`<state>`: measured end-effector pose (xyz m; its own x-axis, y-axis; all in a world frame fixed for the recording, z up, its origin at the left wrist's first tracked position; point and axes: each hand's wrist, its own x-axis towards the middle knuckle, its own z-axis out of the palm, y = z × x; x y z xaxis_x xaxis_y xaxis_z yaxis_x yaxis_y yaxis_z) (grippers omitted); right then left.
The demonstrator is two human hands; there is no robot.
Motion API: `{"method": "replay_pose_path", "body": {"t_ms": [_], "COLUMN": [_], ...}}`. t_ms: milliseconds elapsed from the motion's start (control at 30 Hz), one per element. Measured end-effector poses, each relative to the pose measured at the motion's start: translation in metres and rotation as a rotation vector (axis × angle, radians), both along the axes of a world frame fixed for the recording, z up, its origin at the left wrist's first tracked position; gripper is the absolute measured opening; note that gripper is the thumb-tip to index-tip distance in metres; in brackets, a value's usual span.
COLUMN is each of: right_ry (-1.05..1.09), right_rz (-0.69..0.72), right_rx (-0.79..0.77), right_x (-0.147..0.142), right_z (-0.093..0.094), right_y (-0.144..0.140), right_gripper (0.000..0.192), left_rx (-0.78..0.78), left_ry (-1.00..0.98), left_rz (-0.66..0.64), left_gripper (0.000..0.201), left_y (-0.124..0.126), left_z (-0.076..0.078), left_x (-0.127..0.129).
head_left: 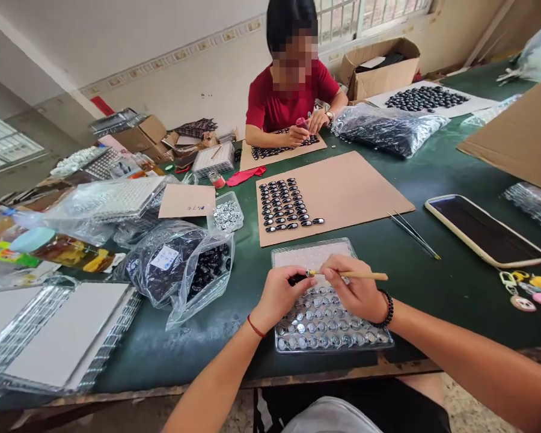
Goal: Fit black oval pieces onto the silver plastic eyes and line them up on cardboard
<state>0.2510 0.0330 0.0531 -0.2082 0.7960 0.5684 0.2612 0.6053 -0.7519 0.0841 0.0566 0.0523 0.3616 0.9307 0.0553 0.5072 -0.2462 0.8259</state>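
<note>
- Black piece, pinched between fingertips of the left hand
- Wooden stick, gripped by the curled right hand (tip near the piece)
- Clear tray, below both

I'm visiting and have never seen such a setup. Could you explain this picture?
There is no machine here: these are a person's bare hands, seen from a camera worn on that person's head. The left hand pinches a small dark piece; the right hand holds a thin wooden stick, its tip at that piece. Below them is a clear tray of round pieces. Beyond lies a cardboard sheet with rows of black pieces, tweezers at its edge, and a phone to the right. Across the green table is a co-worker in red.
</note>
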Motion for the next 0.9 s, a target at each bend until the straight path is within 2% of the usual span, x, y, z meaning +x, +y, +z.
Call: {"method": "replay_pose_path", "body": {"t_ms": [67, 267, 500, 700, 900], "right_ry": [-0.061, -0.113, -0.202, -0.214, -0.284], "right_rz": [0.018, 0.067, 0.019, 0.032, 0.057], "right_rx": [0.036, 0.154, 0.128, 0.132, 0.131], "right_x": [-0.0003, -0.002, -0.0024, -0.0036, -0.0017], "right_z": [-0.0012, -0.0048, -0.0062, -0.0073, -0.0097], "right_y": [-0.0011, -0.0006, 0.0017, 0.0015, 0.0057], "right_gripper": [0.016, 0.013, 0.016, 0.017, 0.017], "left_rx": [0.039, -0.043, -0.104, -0.094, -0.038], "left_ry": [0.029, -0.012, -0.071, -0.108, -0.057], "left_rz": [-0.002, -0.021, -0.015, -0.03, -0.049], "left_gripper": [0.019, 0.028, 0.027, 0.025, 0.025], "left_y": [-0.0023, -0.0037, -0.0005, -0.0011, -0.0015], "left_z": [-0.002, -0.0004, 0.0039, 0.0048, 0.0032], "left_x": [-0.0022, -0.0048, -0.0044, -0.007, -0.0053]}}
